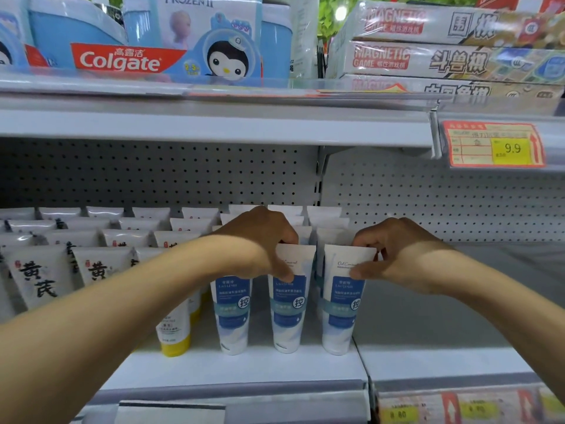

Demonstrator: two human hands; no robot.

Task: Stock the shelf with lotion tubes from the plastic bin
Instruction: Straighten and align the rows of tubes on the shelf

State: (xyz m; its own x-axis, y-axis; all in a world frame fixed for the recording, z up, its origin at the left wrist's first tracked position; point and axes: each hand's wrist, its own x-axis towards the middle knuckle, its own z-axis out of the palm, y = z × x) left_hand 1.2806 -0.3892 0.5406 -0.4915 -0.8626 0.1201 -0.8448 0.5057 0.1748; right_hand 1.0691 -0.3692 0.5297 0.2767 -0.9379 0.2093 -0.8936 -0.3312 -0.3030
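Observation:
Three white-and-blue lotion tubes stand cap-down at the front of the white shelf [244,367]. My left hand [263,240] pinches the crimped top of the middle tube [287,313]. The right tube [341,313] has its top gripped by my right hand [394,255]. A third blue tube [234,313] stands just left of them, partly behind my left wrist. More of the same tubes stand in rows behind. The plastic bin is not in view.
White tubes with yellow caps [175,335] fill the shelf to the left. Right of the divider lies a bare shelf bay [443,325] with a pegboard back. Overhead are toothpaste boxes [122,61], game boxes [428,56] and a price tag [495,146].

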